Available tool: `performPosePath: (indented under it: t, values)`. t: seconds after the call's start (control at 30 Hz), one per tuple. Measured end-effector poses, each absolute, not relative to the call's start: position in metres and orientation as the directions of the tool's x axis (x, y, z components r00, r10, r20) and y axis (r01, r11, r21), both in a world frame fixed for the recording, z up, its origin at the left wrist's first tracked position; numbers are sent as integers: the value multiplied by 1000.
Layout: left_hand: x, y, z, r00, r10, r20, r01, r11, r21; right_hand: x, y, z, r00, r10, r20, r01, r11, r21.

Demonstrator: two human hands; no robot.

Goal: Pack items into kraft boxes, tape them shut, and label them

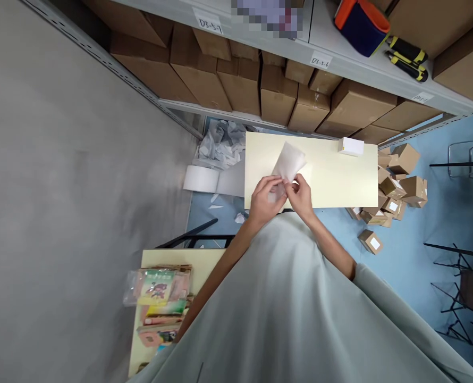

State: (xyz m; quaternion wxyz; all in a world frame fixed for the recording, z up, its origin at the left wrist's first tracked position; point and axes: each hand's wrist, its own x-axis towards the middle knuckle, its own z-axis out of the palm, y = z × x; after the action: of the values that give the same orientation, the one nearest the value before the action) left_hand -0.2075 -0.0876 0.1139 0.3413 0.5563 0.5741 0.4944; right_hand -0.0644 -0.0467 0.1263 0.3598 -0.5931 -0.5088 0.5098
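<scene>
Over the pale yellow table (328, 181), both hands hold a white, slightly see-through pouch (289, 161), perhaps foam or thin plastic. Its upper end points away from me, tilted to the right. My left hand (266, 199) is closed round the lower left part of it. With thumb and fingers, my right hand (300, 196) pinches its lower right edge. The fingertips of both hands nearly meet there. Whether anything lies inside the pouch I cannot make out. A small white box (351, 147) stands near the table's far right edge.
Shelves with cardboard boxes (278, 93) run behind the table. A white roll (200, 178) and crumpled wrapping (222, 142) are at its left. Small cartons (404, 186) are heaped on the floor at right. A second table (204, 260) bears packaged picture books (157, 287).
</scene>
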Motion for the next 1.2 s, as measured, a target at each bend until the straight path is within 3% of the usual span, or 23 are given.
performPosePath:
  t: [0.1,0.2,0.3,0.37,0.67,1.0,1.2]
  values:
    - [-230,-90,97,-214,974,75,262,-16,965,-54,-38,121,-107,949,-297,166,-278,-946]
    - [-253,-89,75,-347,930,-122,138,179,974,-46,-30,119,-186,911,-367,112,-352,-929]
    - [-266,-86,62,-224,908,-355,-107,339,935,-44,-24,119,-235,872,-430,97,-419,-903]
    - [-268,-83,59,-141,891,-431,-206,400,893,-43,-20,116,-247,849,-467,97,-458,-884]
    - [-252,-48,45,-195,827,-527,-266,472,840,-35,16,72,-102,797,-595,76,-590,-804]
    - [-263,20,-15,-388,687,-615,-206,585,784,-60,102,-16,-155,779,-608,106,-598,-794]
    - [-280,59,-69,-495,598,-630,-139,661,737,-90,147,-79,-128,758,-639,296,-586,-754]
